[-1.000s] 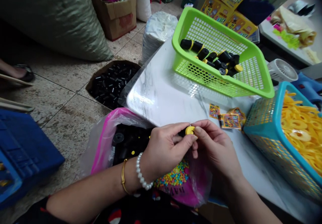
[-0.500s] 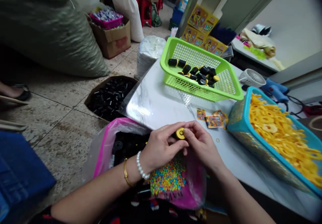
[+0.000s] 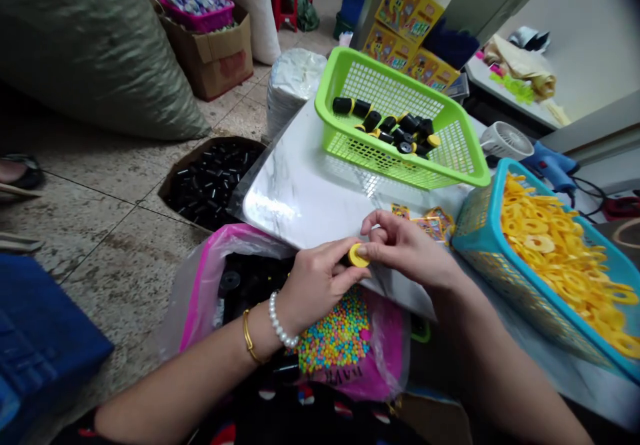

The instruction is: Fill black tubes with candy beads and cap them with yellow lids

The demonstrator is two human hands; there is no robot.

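Observation:
My left hand is closed round a small black tube topped by a yellow cap, held just over the near edge of the white marble table. My right hand pinches the yellow cap from the right with thumb and forefinger, the other fingers curled above. Below both hands lies a pink plastic bag holding black tubes and small coloured beads. A pearl bracelet and a gold bangle are on my left wrist.
A green basket with several black-and-yellow tubes stands at the back of the table. A blue basket of yellow rings is on the right, small printed stickers beside it. A box of black tubes sits on the floor.
My right hand's fingers have lifted and spread a little off the cap while still pinching it. Both hands sit slightly higher over the table edge; the view shifted.

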